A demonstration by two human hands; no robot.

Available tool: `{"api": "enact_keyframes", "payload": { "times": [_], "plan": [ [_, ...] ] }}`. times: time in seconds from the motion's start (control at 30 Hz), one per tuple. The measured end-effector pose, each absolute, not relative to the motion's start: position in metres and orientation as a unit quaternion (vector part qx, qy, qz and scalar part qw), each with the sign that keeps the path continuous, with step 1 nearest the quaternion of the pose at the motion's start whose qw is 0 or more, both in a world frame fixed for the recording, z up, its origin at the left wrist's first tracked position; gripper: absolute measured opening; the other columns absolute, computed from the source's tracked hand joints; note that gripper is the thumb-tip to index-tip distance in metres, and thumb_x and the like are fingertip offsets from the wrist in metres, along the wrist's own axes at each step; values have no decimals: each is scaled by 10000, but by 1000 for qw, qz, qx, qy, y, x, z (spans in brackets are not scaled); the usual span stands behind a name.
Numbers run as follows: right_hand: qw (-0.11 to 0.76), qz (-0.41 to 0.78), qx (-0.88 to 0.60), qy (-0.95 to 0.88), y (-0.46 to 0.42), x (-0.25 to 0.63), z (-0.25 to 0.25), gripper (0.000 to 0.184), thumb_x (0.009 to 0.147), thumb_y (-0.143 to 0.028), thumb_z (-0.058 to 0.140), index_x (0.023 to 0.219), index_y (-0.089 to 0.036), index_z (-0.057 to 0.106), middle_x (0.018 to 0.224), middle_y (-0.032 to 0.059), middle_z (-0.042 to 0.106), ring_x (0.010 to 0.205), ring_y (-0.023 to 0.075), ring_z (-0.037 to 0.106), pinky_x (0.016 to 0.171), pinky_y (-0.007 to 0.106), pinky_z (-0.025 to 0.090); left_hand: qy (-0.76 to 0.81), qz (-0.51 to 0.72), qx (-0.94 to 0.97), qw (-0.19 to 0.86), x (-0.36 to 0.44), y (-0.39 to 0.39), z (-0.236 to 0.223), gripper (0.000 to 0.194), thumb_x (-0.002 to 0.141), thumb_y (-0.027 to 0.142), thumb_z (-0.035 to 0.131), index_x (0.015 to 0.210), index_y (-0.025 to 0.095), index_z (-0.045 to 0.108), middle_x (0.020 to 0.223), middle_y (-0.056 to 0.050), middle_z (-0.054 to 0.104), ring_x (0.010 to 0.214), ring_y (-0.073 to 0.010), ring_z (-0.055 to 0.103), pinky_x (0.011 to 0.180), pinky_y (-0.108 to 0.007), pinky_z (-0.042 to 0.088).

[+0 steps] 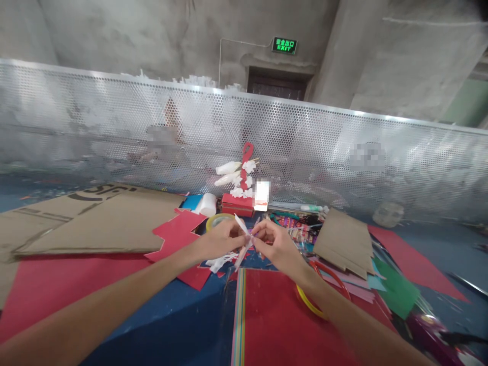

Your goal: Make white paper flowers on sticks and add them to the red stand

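Observation:
Above the middle of the table, my left hand point(223, 239) and my right hand point(275, 245) face each other, fingertips nearly touching. Both pinch a thin piece of white paper point(241, 223) at its narrow middle. Its ends flare out above and below my fingers; whether it is tissue or stiffer paper I cannot tell. Beneath my left hand lie crumpled white strips point(221, 262) among red paper scraps. A yellow-rimmed roll of tape point(219, 219) sits just behind that hand. Farther back, white paper flowers point(248, 166) hang on a red looped strip over a red box point(237, 204).
A large cardboard sheet point(102, 221) lies at left, with cut red paper point(179, 229) beside it. Stacked coloured sheets point(282, 315) are in front, and red and yellow rings point(310, 302) lie under my right forearm. More cardboard point(345, 244) lies right. A perforated metal screen point(305, 142) bounds the back.

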State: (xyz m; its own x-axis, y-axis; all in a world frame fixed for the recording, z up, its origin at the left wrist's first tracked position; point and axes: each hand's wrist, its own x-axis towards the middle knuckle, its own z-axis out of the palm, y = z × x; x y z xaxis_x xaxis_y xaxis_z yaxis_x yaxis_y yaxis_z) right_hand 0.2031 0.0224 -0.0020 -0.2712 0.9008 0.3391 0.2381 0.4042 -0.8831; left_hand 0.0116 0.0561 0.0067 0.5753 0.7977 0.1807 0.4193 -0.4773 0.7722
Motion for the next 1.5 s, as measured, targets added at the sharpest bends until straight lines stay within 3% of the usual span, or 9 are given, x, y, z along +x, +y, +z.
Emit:
{"api": "enact_keyframes", "payload": {
  "times": [0.33, 0.6, 0.77, 1.27, 1.5],
  "plan": [
    [451, 339, -418, -712, 25, 205, -4, 122, 804, -243, 606, 906, -195, 559, 685, -19, 574, 598, 119, 541, 548, 235, 441, 384, 302, 843, 224, 12, 52, 14, 127, 822, 283, 526, 810, 169, 582, 716, 2, 598, 639, -140, 555, 588, -233, 407],
    [436, 356, -396, -725, 21, 201, -2, 156, 831, -312, 618, 891, -190, 542, 800, 12, 623, 712, 137, 590, 630, 252, 469, 366, 306, 846, 240, 14, 46, 15, 160, 851, 322, 528, 782, 180, 558, 719, 7, 597, 652, -141, 567, 604, -242, 422],
    [425, 362, -393, -730, 14, 200, 3, 183, 833, -332, 623, 894, -201, 511, 810, 0, 596, 717, 131, 567, 589, 231, 445, 364, 297, 848, 247, 15, 43, 15, 70, 819, 252, 533, 815, 184, 549, 748, 6, 615, 679, -148, 583, 619, -244, 427],
    [439, 323, -412, -730, 22, 204, -3, 106, 807, -223, 577, 888, -204, 512, 659, -43, 523, 597, 119, 508, 571, 236, 392, 393, 289, 853, 186, 13, 47, 16, 122, 828, 253, 508, 795, 183, 602, 715, -5, 624, 644, -150, 572, 579, -239, 381],
    [434, 311, -414, -738, 23, 204, -4, 98, 806, -206, 550, 897, -206, 514, 665, -40, 527, 599, 120, 505, 562, 238, 374, 387, 295, 851, 197, 12, 48, 16, 166, 848, 341, 537, 789, 188, 563, 725, -10, 624, 654, -155, 569, 612, -248, 410]
  ]
}}
